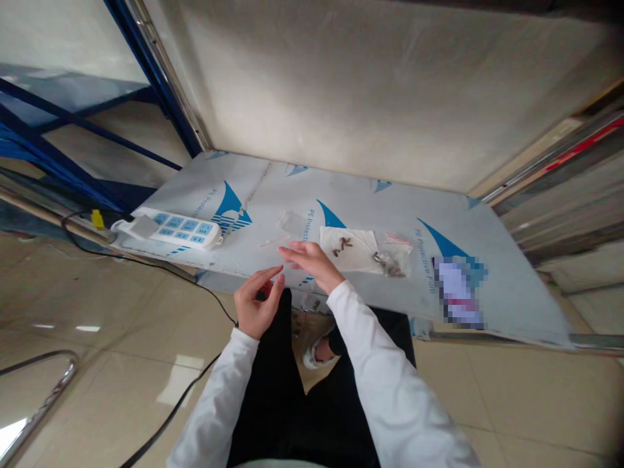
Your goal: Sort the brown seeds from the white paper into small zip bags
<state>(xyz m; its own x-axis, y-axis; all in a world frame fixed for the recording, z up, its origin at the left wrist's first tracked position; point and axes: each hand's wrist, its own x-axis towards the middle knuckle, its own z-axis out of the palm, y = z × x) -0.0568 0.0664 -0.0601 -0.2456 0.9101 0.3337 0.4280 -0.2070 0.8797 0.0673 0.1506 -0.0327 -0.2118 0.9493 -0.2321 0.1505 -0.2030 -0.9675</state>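
Observation:
My left hand (257, 301) is raised over my lap at the table's front edge. Its fingers are curved, the thumb stands apart from them, and nothing shows in between. Just to the right and higher, my right hand (313, 264) stretches its fingers out flat over the edge, with no object visible in it. Beyond it a white sheet (355, 260) carries several small dark brown metal pieces (344, 245). A clear zip bag (397, 250) holding small metal parts overlaps the sheet's right side. Behind my hands lies another clear plastic bag (291, 222), seemingly flat.
A white power strip (185, 231) with a plugged-in adapter sits at the table's left end, its black cable (146, 263) running down to the floor. At the right lies a pixelated object (455, 296). A blue metal frame (158, 84) rises at the left.

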